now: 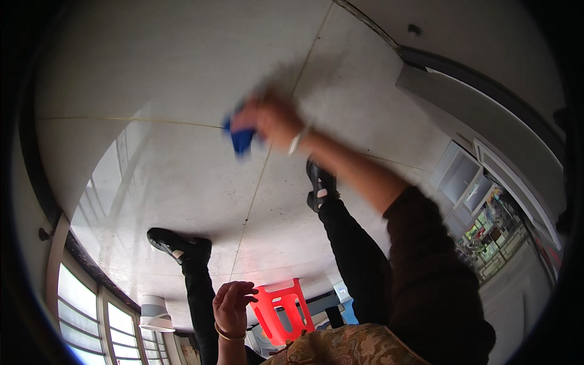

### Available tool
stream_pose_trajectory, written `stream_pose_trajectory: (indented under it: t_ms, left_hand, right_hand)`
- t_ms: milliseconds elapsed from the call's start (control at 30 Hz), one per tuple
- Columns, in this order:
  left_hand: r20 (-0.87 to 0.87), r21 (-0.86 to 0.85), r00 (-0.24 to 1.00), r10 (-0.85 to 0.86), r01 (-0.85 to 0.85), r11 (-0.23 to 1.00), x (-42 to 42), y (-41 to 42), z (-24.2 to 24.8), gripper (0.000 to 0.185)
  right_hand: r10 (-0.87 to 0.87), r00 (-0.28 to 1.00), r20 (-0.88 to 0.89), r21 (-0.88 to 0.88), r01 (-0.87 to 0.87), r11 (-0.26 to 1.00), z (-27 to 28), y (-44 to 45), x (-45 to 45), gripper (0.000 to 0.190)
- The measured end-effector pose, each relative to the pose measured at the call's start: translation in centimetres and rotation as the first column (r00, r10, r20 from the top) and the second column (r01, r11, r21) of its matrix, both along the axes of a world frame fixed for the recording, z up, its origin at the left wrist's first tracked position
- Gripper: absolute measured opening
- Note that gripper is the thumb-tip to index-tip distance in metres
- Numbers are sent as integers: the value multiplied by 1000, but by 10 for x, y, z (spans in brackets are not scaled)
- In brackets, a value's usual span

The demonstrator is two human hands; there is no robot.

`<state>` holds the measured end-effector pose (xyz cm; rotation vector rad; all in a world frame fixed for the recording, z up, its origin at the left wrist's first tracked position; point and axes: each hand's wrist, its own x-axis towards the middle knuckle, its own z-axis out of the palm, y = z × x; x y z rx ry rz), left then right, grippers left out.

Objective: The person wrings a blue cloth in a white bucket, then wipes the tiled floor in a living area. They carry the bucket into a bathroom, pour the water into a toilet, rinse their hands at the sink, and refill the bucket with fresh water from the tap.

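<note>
My right hand (273, 118), blurred by motion and wearing a pale bangle, grips a blue cloth (242, 140) above the pale tiled floor (191, 178). Its shadow falls on the floor just beyond. Low in the picture, my left hand (232, 305) is raised near my left leg, with a thin bangle at the wrist. Its fingers are loosely bent and apart, and nothing shows in them. My feet, in black shoes, stand wide apart; the left shoe (180, 244) is fully visible, while my right forearm hangs close above the right shoe (320, 185).
Behind me stands a red plastic stool (285, 312). A grey and white bucket-like container (155, 312) is near the barred windows (98, 315) at the left. On the right are a grey wall edge (456, 100) and a doorway with cluttered items (490, 228) beyond.
</note>
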<state>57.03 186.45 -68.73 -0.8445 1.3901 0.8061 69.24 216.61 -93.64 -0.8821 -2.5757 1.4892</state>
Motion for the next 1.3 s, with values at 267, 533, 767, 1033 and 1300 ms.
stream_pose_trajectory:
  t_ms: [267, 533, 767, 1033, 1300]
  left_hand:
    - [-21, 92, 999, 24, -21, 995, 13, 17, 12, 21]
    - [37, 103, 999, -10, 7, 995, 28, 9, 3, 21]
    - [23, 44, 987, -159, 158, 987, 48, -6, -4, 20]
    - [13, 64, 993, -114, 113, 992, 84, -11, -32, 19]
    - [103, -155, 939, -328, 341, 927, 117, -29, -46, 19]
  right_hand:
    - [-239, 934, 265, 580, 43, 814, -54, 138, 50, 50]
    - [640, 658, 398, -523, -410, 747, -8, -223, 116, 25]
    - [-131, 982, 139, 222, 98, 970, 15, -40, -11, 21]
    - [-141, 974, 179, 419, 54, 906, -52, 75, -105, 40]
    - [-641, 725, 254, 619, 387, 683, -70, 144, 134, 46]
